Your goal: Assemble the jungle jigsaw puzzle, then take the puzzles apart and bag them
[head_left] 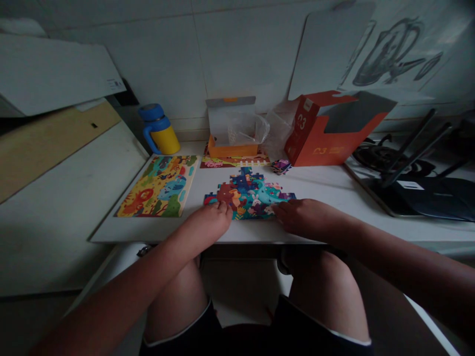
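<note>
The white table [319,190] spans the middle of the frame. A white box [55,74] fills the upper left. At right of centre the red box [334,148] stands open, its grey inner wall showing through the cut-out; its floor is hidden. At the right edge lies a black router [434,195] with its antennas up. The yellow puzzle [158,190], a filled rectangle, lies flat at left of centre.

The blue puzzle [250,195] lies in the centre, near the table's front edge, its lower rows wide and its upper outline stepped and narrowing to the top. Behind it, the orange box [233,151] has its lid raised and sits over a patterned sheet [215,162].

The right hand [302,215] rests at the blue puzzle's lower right, fingers bent onto it; the left hand [213,220] is at its lower left, fingers curled. Whether either grips a piece, I cannot tell. A blue-and-yellow flask [166,141] stands behind the yellow puzzle. A clear bag [245,132] sits in the orange box, perhaps with something small inside; the light is dim there. A small pile of pieces [281,166] lies just in front of the red box.
</note>
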Demonstrator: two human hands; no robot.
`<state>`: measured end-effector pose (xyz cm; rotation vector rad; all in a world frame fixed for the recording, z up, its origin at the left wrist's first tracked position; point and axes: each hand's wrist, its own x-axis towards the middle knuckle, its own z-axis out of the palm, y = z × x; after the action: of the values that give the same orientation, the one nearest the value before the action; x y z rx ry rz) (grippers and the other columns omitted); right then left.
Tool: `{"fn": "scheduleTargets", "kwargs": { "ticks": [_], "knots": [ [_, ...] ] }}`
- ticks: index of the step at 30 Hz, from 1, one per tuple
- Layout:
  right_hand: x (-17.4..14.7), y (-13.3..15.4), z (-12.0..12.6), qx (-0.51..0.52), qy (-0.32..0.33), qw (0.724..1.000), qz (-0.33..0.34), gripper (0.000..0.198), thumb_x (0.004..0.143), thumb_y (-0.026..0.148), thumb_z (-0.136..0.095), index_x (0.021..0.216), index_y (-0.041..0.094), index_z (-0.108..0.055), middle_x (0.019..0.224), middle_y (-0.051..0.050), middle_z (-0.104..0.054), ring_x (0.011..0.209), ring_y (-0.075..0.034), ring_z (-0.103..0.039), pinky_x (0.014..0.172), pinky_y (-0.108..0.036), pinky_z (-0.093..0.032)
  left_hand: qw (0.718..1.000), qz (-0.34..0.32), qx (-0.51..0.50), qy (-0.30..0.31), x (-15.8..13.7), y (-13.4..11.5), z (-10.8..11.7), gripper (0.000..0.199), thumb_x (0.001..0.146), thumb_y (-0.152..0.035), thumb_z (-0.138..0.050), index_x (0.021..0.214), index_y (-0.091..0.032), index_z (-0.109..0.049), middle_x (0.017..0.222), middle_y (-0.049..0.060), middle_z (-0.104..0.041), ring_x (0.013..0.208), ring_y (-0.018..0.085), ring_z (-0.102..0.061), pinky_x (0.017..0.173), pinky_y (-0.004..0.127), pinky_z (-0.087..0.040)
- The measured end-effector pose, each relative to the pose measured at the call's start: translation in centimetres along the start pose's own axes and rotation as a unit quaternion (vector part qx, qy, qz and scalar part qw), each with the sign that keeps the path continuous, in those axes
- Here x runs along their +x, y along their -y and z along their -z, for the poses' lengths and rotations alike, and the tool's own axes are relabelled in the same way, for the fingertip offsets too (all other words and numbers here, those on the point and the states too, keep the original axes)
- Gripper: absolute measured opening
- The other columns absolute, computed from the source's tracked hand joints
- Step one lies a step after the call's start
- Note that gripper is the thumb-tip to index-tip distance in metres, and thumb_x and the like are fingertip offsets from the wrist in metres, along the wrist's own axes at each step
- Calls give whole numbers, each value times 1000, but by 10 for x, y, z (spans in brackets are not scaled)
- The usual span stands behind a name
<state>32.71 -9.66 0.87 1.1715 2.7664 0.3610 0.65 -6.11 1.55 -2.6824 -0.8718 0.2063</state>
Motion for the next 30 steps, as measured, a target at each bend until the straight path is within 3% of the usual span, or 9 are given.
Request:
{"fn": "scheduleTargets", "kwargs": {
  "ticks": [3,9,15,20,26,30],
  "knots": [
    [1,2,2,-4,26,1000,16,31,105,15,-45,127,12,-67,106,-14,-77,80,-22,-73,64,-32,-50,1000,12,6,-6,1,-5,2,38,98,-2,-48,133,-3,-63,118,25,-74,104,32,-75,80,40,-60],
    [2,9,5,-28,-2,999,24,36,99,5,-47,130,8,-66,114,-19,-76,83,-24,-75,65,-33,-55,1000,2,7,-2,5,-3,4,37,97,0,-49,131,-2,-63,113,23,-75,99,32,-76,77,42,-61],
    [0,7,2,-35,-3,999,22,40,99,4,-46,133,8,-66,110,-19,-76,79,-24,-74,61,-32,-54,998,28,-53,17,6,4,2,38,97,2,-51,131,-6,-64,119,20,-75,102,30,-77,86,42,-62],
    [-3,4,-7,-41,-6,999,17,42,104,10,-45,142,7,-61,109,-19,-75,84,-26,-74,63,-34,-56,991,67,-115,-2,4,6,-2,32,97,-1,-53,124,-13,-67,118,15,-76,101,26,-76,88,38,-62],
    [2,-10,-6,47,-25,998,-24,35,107,17,-43,129,15,-70,111,-16,-76,94,-24,-73,80,-35,-56,983,113,-142,4,3,12,-4,26,101,-7,-51,118,-16,-69,105,12,-79,90,25,-78,81,37,-61],
    [9,-18,-2,68,8,996,-56,35,108,17,-41,122,15,-72,108,-14,-77,93,-23,-73,80,-34,-54,974,139,-178,-13,1,14,2,31,102,-9,-50,125,-17,-68,113,12,-79,93,25,-78,85,38,-63]
  ]
}}
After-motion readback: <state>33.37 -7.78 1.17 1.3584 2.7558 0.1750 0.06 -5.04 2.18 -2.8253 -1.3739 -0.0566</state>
